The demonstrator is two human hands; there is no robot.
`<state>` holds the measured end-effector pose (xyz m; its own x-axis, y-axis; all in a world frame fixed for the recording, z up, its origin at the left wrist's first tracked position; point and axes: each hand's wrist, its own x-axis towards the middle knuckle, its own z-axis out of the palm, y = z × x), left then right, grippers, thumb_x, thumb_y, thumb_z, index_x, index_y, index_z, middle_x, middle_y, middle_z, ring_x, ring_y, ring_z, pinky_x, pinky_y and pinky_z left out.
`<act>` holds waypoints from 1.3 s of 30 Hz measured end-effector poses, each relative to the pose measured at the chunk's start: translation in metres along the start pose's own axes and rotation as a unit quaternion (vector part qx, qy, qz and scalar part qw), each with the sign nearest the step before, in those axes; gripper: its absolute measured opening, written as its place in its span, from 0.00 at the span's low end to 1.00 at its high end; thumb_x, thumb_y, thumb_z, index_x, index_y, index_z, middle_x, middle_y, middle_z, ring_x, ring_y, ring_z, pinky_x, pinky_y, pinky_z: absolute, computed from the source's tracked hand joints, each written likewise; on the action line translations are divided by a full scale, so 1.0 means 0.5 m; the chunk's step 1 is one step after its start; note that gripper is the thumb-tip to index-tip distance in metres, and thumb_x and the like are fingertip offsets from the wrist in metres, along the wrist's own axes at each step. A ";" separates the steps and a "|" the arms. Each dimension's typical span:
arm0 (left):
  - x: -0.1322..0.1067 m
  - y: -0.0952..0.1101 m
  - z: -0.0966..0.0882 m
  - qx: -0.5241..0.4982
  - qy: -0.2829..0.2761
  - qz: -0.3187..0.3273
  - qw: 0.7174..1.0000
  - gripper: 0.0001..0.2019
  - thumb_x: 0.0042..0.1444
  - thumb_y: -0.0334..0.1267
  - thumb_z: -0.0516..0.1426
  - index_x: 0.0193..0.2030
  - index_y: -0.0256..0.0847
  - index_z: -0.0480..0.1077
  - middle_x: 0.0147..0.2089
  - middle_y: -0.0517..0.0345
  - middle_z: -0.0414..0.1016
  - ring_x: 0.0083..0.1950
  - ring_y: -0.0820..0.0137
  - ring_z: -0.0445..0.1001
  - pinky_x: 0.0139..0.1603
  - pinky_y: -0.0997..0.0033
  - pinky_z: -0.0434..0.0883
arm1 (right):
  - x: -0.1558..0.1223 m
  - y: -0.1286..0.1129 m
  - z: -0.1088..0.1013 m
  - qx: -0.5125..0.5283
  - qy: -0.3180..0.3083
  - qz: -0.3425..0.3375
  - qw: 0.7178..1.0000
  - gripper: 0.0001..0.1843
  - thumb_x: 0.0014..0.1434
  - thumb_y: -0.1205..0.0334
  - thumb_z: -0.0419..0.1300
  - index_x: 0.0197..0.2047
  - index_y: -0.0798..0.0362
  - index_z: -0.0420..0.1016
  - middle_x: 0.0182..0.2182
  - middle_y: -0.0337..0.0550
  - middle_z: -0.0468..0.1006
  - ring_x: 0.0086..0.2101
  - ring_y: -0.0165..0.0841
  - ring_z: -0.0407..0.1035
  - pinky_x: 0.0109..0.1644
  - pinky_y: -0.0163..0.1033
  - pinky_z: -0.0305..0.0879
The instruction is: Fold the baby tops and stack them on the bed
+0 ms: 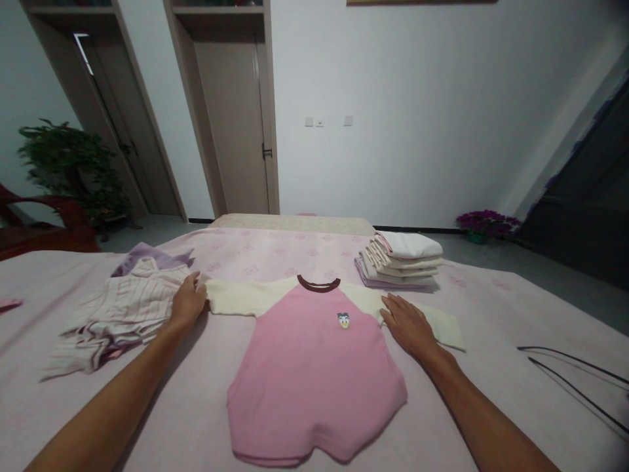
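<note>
A pink long-sleeved shirt [319, 373] with cream sleeves, a dark red collar and a small duck face on the chest lies spread out, collar away from me. Its hem is uneven, with a dip in the middle. My left hand [189, 298] has its fingers closed at the cuff of the left-side sleeve [240, 296], which is stretched out sideways. On the other sleeve [445, 328], my right hand [407, 321] lies flat near the shoulder, fingers extended, covering part of the fabric.
Left of the shirt is a loose heap of striped and purple clothes [132, 295]. A stack of folded clothes [403, 259] stands at the back right. Two thin dark cords [574, 387] lie at the right on the pink patterned cover [275, 252]. Beyond are a plant [69, 164] and purple flowers [486, 223].
</note>
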<state>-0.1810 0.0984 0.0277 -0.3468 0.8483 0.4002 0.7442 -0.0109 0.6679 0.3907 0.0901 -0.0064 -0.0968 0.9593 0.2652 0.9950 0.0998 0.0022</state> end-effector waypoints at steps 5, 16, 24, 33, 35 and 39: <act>-0.069 0.062 0.010 0.217 0.089 0.155 0.960 0.28 0.61 0.35 0.50 0.68 0.31 0.58 0.72 0.33 0.52 0.73 0.46 0.50 0.69 0.43 0.53 | -0.007 -0.010 -0.011 0.006 0.012 0.004 1.000 0.28 0.69 0.53 0.43 0.65 0.55 0.66 0.65 0.52 0.66 0.64 0.44 0.57 0.68 0.51 0.50; -0.247 0.152 -0.065 0.022 -0.371 -0.017 0.928 0.28 0.59 0.57 0.52 0.62 0.45 0.63 0.27 0.63 0.74 0.28 0.64 0.74 0.33 0.68 0.65 | -0.060 -0.037 -0.140 0.310 -0.048 0.043 0.948 0.26 0.68 0.46 0.42 0.40 0.51 0.78 0.28 0.44 0.78 0.32 0.39 0.72 0.39 0.42 0.67; -0.324 0.171 -0.054 -0.257 -0.416 -0.073 0.869 0.48 0.48 0.55 0.63 0.73 0.47 0.50 0.38 0.58 0.72 0.38 0.64 0.73 0.39 0.66 0.70 | -0.168 -0.073 -0.190 0.587 -0.306 -0.105 0.742 0.43 0.53 0.40 0.67 0.66 0.51 0.66 0.61 0.54 0.69 0.55 0.44 0.67 0.56 0.46 0.64; -0.337 0.213 -0.095 -0.139 -0.370 -0.070 0.916 0.31 0.50 0.59 0.59 0.61 0.56 0.70 0.46 0.55 0.75 0.46 0.58 0.74 0.43 0.64 0.72 | -0.200 -0.111 -0.207 0.567 -0.284 -0.017 0.773 0.30 0.53 0.47 0.66 0.56 0.53 0.76 0.56 0.53 0.74 0.51 0.44 0.70 0.54 0.46 0.66; -0.340 0.202 -0.109 -0.099 -0.399 -0.063 0.910 0.29 0.49 0.57 0.59 0.59 0.58 0.72 0.46 0.56 0.77 0.43 0.58 0.74 0.40 0.65 0.72 | -0.201 -0.095 -0.222 0.566 -0.346 0.008 0.748 0.32 0.52 0.46 0.67 0.57 0.52 0.75 0.51 0.50 0.77 0.42 0.38 0.74 0.43 0.40 0.70; -0.335 0.179 -0.130 0.026 -0.489 -0.015 0.872 0.29 0.54 0.53 0.57 0.63 0.55 0.69 0.37 0.58 0.78 0.32 0.64 0.75 0.34 0.69 0.70 | -0.188 -0.053 -0.256 0.474 -0.465 0.042 0.747 0.37 0.53 0.46 0.66 0.62 0.52 0.69 0.36 0.43 0.78 0.20 0.26 0.68 0.23 0.31 0.61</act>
<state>-0.0933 -0.0794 0.0614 0.2673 0.8938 -0.3601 0.7762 0.0217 0.6301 0.3767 -0.0364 0.0923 -0.4480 0.6978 -0.5589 0.5774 -0.2515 -0.7768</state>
